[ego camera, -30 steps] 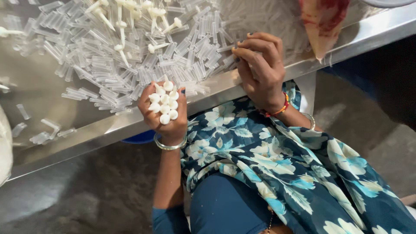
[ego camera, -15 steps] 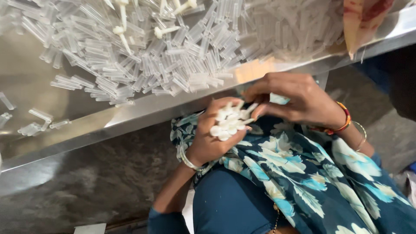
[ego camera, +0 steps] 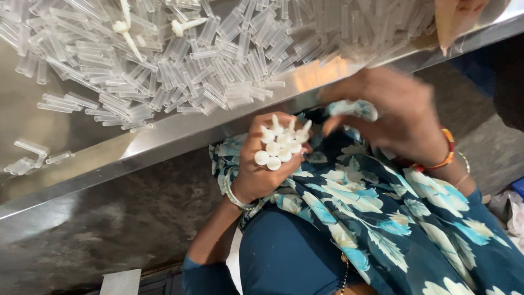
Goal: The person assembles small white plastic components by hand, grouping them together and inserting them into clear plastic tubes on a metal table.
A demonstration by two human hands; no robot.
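Note:
My left hand (ego camera: 261,170) is closed around a bunch of small white plastic plungers (ego camera: 279,145), their round heads pointing up, held just below the edge of the steel table (ego camera: 164,145). My right hand (ego camera: 396,117) is blurred, hovering over my lap to the right of the bunch, fingers curled toward the plungers; whether it holds anything cannot be told. A large heap of clear plastic tubes (ego camera: 218,60) lies on the table above both hands, with a couple of white plungers (ego camera: 183,25) among them.
A few stray clear tubes (ego camera: 33,155) lie at the table's left. My lap is covered by blue floral cloth (ego camera: 382,218). A grey stone floor (ego camera: 125,218) lies below the table. An orange cloth corner (ego camera: 450,22) hangs at the top right.
My left hand with the plungers dropped from the table edge to my lap. My right hand left the tube heap, came down beside the bunch and is now lifting away to the right.

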